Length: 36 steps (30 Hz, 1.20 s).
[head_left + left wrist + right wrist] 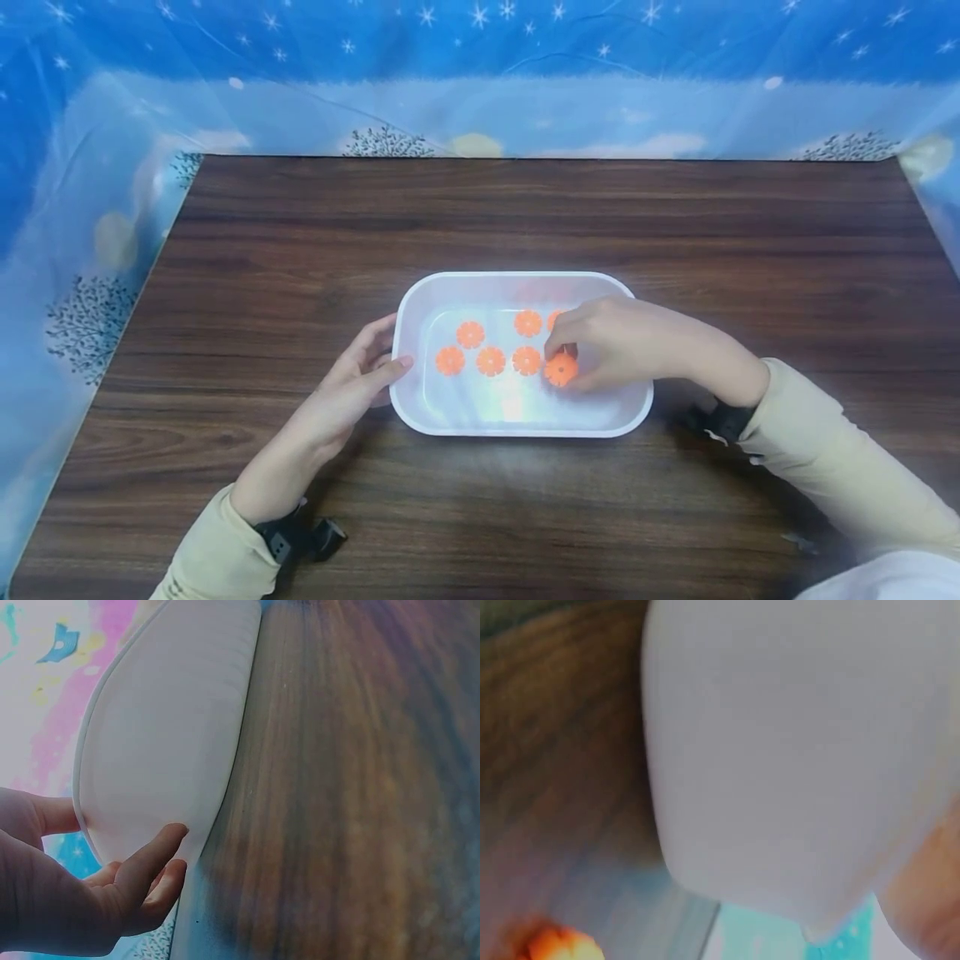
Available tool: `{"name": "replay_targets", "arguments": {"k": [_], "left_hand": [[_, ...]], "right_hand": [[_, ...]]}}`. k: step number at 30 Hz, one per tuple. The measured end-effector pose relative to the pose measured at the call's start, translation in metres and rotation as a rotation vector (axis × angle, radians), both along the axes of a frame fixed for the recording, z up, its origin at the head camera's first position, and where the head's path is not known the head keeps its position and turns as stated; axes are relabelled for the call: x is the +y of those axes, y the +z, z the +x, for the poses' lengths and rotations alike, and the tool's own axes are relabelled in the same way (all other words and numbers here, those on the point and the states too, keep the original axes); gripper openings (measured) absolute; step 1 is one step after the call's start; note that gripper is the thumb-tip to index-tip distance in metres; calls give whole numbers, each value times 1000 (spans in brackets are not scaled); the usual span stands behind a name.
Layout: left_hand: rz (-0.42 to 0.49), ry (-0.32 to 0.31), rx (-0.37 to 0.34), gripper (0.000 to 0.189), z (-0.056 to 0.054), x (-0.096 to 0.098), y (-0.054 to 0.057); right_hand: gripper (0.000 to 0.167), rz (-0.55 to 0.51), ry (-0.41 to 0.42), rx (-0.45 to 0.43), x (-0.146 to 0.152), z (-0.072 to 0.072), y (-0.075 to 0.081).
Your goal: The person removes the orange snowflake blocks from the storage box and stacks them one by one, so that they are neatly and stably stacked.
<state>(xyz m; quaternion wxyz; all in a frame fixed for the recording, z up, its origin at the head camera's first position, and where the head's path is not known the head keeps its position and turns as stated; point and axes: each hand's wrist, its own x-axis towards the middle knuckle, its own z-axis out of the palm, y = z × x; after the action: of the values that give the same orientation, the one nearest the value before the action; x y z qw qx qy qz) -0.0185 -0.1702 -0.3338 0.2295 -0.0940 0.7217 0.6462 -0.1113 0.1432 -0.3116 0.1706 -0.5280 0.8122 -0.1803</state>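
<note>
A white rectangular plastic tub (465,421) with rounded corners sits on the wooden table. My left hand (348,379) holds its left end, thumb over the rim and the other fingers against the outer wall; the left wrist view shows the same hand (112,892) at the tub wall (165,735). Inside the tub, my right hand (626,342) pinches an orange scalloped disc (561,371) with a small centre hole. Several similar discs (491,361) lie on the tub floor to the left, and one (554,320) is partly hidden by the right hand.
The dark wood table (300,242) extends around the tub on all sides. Blue patterned cloth (480,75) hangs behind the table and along its left edge. In the right wrist view, a blurred orange thing (562,945) shows at the lower left; its kind is unclear.
</note>
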Motion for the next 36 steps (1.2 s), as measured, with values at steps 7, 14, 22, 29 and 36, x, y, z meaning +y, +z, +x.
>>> {"name": "replay_targets", "arguments": {"k": [7, 14, 22, 29, 36], "left_hand": [[-19, 13, -6, 62, 1, 1, 2], [-22, 6, 1, 62, 1, 2, 3], [-31, 7, 5, 62, -1, 3, 5], [-33, -1, -4, 63, -2, 4, 3], [-21, -4, -9, 63, 0, 4, 2]], "right_hand": [[32, -116, -132, 81, 27, 0, 15], [36, -191, -211, 180, 57, 1, 23], [47, -227, -296, 258, 87, -1, 16], [45, -183, -381, 276, 108, 1, 5], [43, -157, -391, 271, 120, 7, -11]]}}
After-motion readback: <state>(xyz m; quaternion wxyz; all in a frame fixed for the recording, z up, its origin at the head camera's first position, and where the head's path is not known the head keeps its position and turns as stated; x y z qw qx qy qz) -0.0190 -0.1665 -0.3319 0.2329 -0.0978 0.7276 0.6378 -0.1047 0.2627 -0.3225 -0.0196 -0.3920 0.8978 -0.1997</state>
